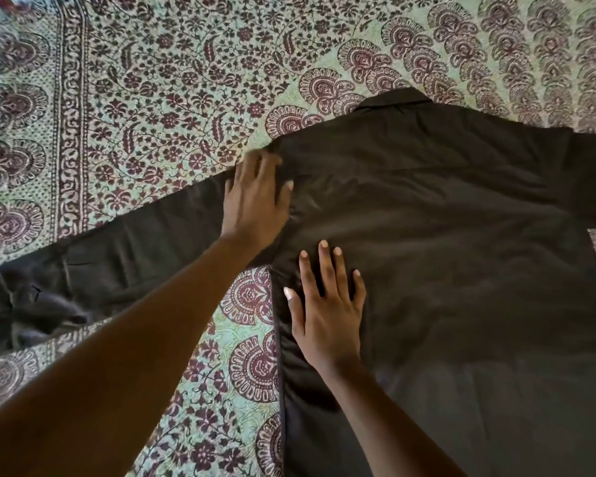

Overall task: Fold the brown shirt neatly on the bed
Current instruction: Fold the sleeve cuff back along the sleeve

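Observation:
The brown shirt [461, 253] lies spread flat, back side up, on the bed, its collar [394, 98] pointing away from me. Its left sleeve [128, 246] stretches out toward the left edge and ends in a crumpled cuff [21, 304]. The right sleeve runs off the frame at the right. My left hand [253, 204] rests flat on the left shoulder seam, fingers spread. My right hand [327, 311] presses flat on the shirt's body near its left side edge, fingers apart. Neither hand grips the cloth.
The bed is covered by a pale green sheet [172, 91] printed with maroon flowers and fan shapes, with a patterned border band [71, 115] at the left. Bare sheet shows above the shirt and left of its body.

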`<state>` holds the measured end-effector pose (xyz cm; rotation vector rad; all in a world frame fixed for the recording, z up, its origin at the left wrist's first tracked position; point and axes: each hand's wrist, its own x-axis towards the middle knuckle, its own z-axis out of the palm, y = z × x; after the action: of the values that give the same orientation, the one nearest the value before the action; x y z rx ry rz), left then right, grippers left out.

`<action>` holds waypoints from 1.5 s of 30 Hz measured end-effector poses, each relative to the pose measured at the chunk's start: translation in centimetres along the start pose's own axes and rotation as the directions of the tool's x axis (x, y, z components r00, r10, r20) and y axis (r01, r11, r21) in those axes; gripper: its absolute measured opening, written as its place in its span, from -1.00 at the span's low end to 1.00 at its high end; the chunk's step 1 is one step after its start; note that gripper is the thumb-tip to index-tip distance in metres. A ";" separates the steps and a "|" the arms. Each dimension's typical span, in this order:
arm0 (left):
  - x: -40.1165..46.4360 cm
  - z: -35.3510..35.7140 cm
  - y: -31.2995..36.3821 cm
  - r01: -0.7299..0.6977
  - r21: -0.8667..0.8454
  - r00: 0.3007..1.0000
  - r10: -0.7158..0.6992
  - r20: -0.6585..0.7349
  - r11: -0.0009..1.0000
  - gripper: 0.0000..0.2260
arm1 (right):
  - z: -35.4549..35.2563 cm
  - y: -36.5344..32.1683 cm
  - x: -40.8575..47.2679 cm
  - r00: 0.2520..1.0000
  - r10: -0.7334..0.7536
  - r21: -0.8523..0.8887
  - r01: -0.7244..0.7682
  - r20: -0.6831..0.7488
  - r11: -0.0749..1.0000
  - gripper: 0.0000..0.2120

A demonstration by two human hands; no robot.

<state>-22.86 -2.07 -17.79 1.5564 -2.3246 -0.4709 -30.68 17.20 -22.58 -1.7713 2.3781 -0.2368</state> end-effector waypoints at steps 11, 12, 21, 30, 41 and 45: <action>-15.2 -3.6 -14.9 0.196 0.289 0.967 -0.233 0.099 0.937 -0.28 | -0.9 -2.5 7.0 0.991 -0.121 0.074 0.125 -0.057 0.989 -0.19; -16.0 -4.1 -15.9 0.238 0.285 0.960 -0.269 0.074 0.929 -0.27 | -0.7 -3.4 8.6 0.993 -0.120 0.022 0.120 -0.011 0.992 -0.13; -22.4 -8.1 -23.1 0.508 0.279 0.861 -0.494 -0.122 0.815 -0.31 | 3.2 -17.0 8.5 0.901 -0.331 -0.084 0.367 0.279 0.927 0.05; -27.6 -9.6 -27.4 0.739 0.092 0.659 -0.688 -0.303 0.667 -0.36 | 4.5 -19.5 8.0 0.996 0.006 -0.098 0.003 0.087 0.995 -0.10; -27.6 -10.1 -27.9 0.888 -0.183 0.362 -0.886 -0.290 0.422 -0.42 | 7.7 -37.2 3.0 0.636 -0.708 0.031 0.737 0.307 0.675 -0.23; -27.6 -9.9 -28.1 0.881 -0.212 0.348 -0.882 -0.318 0.424 -0.41 | 7.5 -36.8 3.7 0.765 -0.605 0.094 0.601 0.220 0.794 -0.30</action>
<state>14.67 12.48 -22.83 2.5550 -0.9640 -0.3139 4.28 3.02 -21.70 -2.3563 1.5687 -0.1064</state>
